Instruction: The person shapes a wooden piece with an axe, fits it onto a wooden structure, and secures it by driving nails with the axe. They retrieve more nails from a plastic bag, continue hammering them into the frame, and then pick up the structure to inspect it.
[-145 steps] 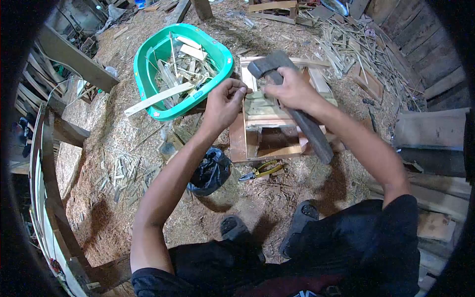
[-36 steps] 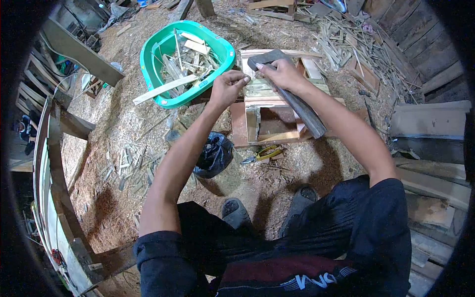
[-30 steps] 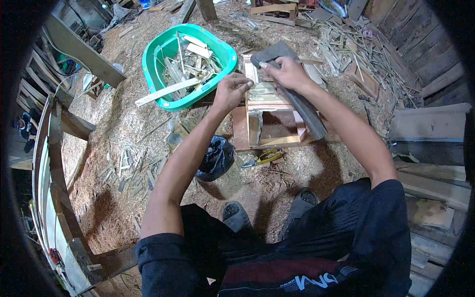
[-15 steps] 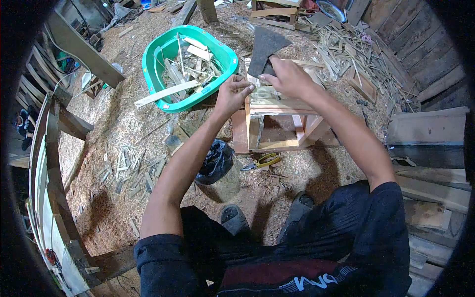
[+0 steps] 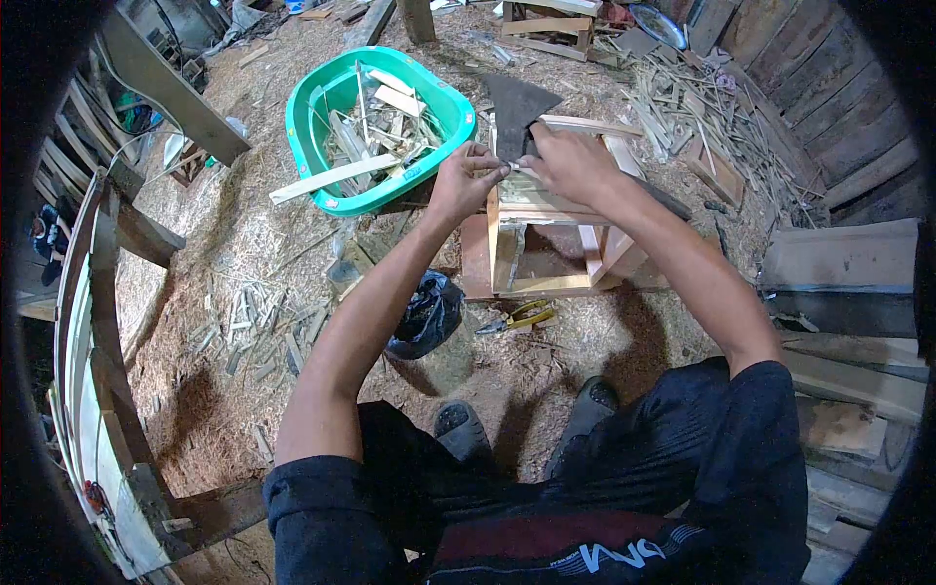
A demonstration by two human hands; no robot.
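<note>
My right hand (image 5: 573, 168) is closed around a hatchet with a dark, flared blade (image 5: 519, 102) pointing away from me. A length of its dark handle (image 5: 665, 198) shows beyond my right forearm. My left hand (image 5: 468, 180) is pinched at the fingertips, close against the right fingers and the narrow end of the hatchet head. Whatever small thing lies in that pinch is too small to make out. Both hands are over the near part of a wooden frame (image 5: 546, 286), an open box of pale strips that stands on a reddish-brown board (image 5: 475, 255).
A green tub (image 5: 336, 203) with wood scraps stands at the left, a long strip (image 5: 331, 179) jutting over its rim. Yellow-handled pliers (image 5: 526, 314) and a black plastic bag (image 5: 426, 317) are near my feet. Sawdust and offcuts cover the floor. Stacked boards (image 5: 858, 375) line the right.
My right hand and the hatchet have come down and slightly left, bringing the right fingers up to the left fingertips. More of the handle now shows past my forearm.
</note>
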